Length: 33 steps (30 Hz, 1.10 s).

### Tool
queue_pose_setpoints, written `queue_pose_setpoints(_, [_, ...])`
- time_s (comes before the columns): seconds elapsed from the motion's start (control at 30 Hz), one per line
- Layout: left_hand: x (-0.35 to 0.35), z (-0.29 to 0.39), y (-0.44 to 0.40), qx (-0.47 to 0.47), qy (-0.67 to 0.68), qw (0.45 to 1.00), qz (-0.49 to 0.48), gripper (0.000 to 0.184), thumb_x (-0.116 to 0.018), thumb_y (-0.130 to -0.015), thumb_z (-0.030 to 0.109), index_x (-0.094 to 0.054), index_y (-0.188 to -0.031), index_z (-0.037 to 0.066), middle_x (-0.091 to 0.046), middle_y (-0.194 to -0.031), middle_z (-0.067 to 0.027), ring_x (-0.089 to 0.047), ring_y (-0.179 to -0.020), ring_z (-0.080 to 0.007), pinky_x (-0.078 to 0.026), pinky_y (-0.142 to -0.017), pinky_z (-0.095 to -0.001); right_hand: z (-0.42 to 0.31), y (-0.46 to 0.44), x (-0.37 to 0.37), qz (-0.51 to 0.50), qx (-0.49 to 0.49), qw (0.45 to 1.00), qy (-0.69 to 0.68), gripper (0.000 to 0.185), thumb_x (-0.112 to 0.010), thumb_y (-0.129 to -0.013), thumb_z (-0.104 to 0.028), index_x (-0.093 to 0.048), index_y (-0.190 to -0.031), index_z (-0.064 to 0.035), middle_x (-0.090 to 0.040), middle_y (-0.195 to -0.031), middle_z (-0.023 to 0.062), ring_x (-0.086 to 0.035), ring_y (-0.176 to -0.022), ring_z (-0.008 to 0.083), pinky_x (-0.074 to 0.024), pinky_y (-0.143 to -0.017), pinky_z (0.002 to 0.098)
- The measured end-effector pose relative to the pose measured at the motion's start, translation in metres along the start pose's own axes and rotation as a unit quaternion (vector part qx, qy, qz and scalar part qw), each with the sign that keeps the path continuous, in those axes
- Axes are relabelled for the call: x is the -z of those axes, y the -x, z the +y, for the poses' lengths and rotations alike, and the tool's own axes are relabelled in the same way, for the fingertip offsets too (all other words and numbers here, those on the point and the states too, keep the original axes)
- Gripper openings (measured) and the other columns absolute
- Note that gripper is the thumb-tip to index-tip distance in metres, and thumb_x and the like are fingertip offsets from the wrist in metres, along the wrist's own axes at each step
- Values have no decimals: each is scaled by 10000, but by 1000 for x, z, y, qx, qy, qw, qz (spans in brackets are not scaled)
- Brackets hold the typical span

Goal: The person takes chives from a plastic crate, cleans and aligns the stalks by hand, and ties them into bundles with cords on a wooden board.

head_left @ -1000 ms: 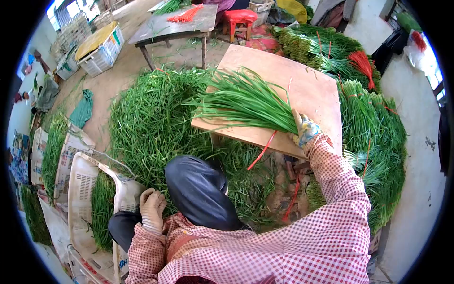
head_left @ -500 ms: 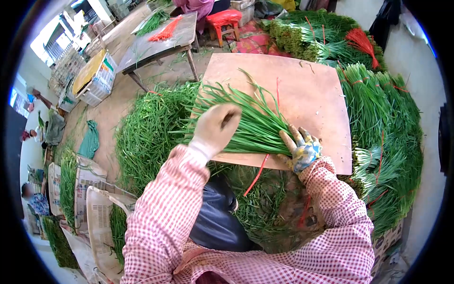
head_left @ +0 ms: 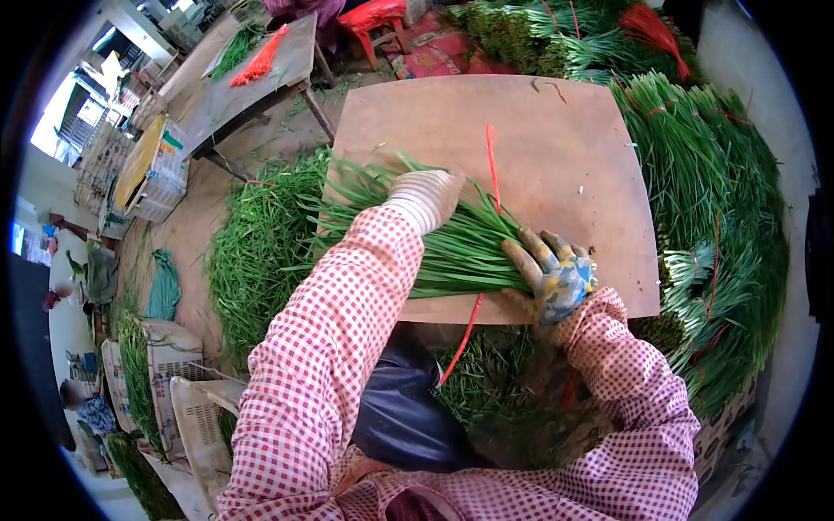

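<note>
Long green stalks [head_left: 460, 256] lie in a loose bunch across the front left of a wooden board [head_left: 573, 182]. A red tie [head_left: 493, 165] passes beneath them, one end on the board and the other hanging over its front edge. My left hand [head_left: 430, 195], in a pale glove, is over the middle of the bunch; its fingers are hidden behind the wrist and cuff. At the right end of the bunch, my right hand [head_left: 556, 273], in a blue and yellow patterned glove, rests with fingers spread against the stalk ends.
Loose greens [head_left: 265, 252] heap left of the board. Tied bundles [head_left: 695, 165] are stacked to its right. A second table [head_left: 261, 82] with red ties [head_left: 261, 59] and a red stool [head_left: 373, 19] stand behind. Crates [head_left: 201, 425] line the left, where a person [head_left: 91, 412] is visible.
My left hand has risen from beside my knee and moved right, over the bunch. My right hand has spread its fingers at the stalk ends. The view has shifted.
</note>
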<state>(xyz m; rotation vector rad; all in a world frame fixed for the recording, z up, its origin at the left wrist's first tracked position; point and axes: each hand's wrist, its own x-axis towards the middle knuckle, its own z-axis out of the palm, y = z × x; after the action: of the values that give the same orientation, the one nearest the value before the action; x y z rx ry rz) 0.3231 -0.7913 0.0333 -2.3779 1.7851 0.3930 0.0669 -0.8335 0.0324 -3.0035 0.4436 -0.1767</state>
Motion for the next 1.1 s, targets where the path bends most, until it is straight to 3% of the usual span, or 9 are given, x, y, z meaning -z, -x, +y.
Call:
queue_pose_setpoints(0.07, [-2, -13, -5, 119, 10, 993, -18, 237, -460, -862, 84, -653, -978, 11, -664, -952, -206, -653, -894, -344, -523, -764, -429, 2, 0, -3, 4, -1, 1000, -9, 622, -609, -816, -436, -418, -1354, -189, -452, -1362, 84, -470, -1200, 326, -407, -955, 487])
queue_pose_setpoints(0.13, [-17, -71, 3, 60, -107, 993, 2, 251, -448, -882, 106, -667, -969, 19, -661, -963, -204, -653, -897, -341, -530, -767, -416, 3, 0, -4, 7, -1, 1000, -11, 624, -608, -819, -436, -411, -1357, -189, -454, -1357, 84, -472, -1197, 315, -409, -954, 480])
queue_pose_setpoints(0.2, [10, -101, 45, 279, 63, 957, 53, 303, -471, -899, 187, -618, -1077, -9, -622, -1081, -239, -608, -1021, -356, -479, -873, -445, 4, -1, -7, 9, -4, 1000, -9, 622, -606, -821, -439, -411, -1357, -192, -452, -1361, 84, -469, -1200, 315, -406, -958, 479])
queue_pose_setpoints(0.37, [9, -170, 129, 391, -47, 886, 243, 276, -456, -876, 186, -607, -1080, 77, -626, -1008, -244, -592, -1013, -374, -459, -892, -442, 1, -2, -5, -16, -18, 999, 36, 641, -592, -824, -468, -392, -1375, -209, -429, -1388, 85, -446, -1226, 318, -391, -974, 470])
queue_pose_setpoints(0.5, [22, -119, 138, 141, 68, 954, 255, 237, -582, -827, 287, -646, -948, 94, -659, -883, -154, -630, -834, -340, -498, -751, -412, 1, -1, -11, -15, -13, 999, 44, 667, -589, -828, -466, -362, -1400, -208, -410, -1404, 97, -423, -1249, 322, -363, -996, 478])
queue_pose_setpoints(0.6, [10, -58, 127, 54, 157, 979, 117, 271, -582, -836, 361, -656, -929, 117, -663, -887, -128, -626, -864, -318, -489, -777, -412, 1, 0, -12, 12, -4, 999, 41, 693, -644, -782, -422, -393, -1380, -181, -428, -1380, 115, -434, -1227, 330, -372, -973, 500])
queue_pose_setpoints(0.9, [-19, -29, 116, 111, 197, 973, 54, 417, -679, -787, 231, -572, -1149, 54, -651, -825, -135, -624, -794, -292, -488, -724, -380, 1, 0, -13, 10, -7, 999, 51, 689, -623, -803, -452, -377, -1394, -198, -416, -1392, 107, -430, -1238, 327, -375, -979, 487])
queue_pose_setpoints(0.97, [-14, -26, 117, 130, 243, 961, -11, 436, -651, -788, 236, -555, -1170, 48, -646, -1038, -171, -598, -1011, -332, -467, -874, -400, 3, 0, -14, 15, -1, 999, 51, 682, -626, -803, -445, -385, -1389, -193, -419, -1388, 110, -434, -1235, 329, -378, -979, 482])
queue_pose_setpoints(1.1, [-29, -40, 117, 200, 564, 801, 30, 378, -680, -767, 256, -571, -1034, 12, -623, -807, -100, -587, -748, -205, -483, -734, -315, 0, 1, -10, 22, -2, 999, 39, 672, -632, -804, -432, -393, -1383, -190, -422, -1383, 113, -440, -1229, 333, -379, -981, 481])
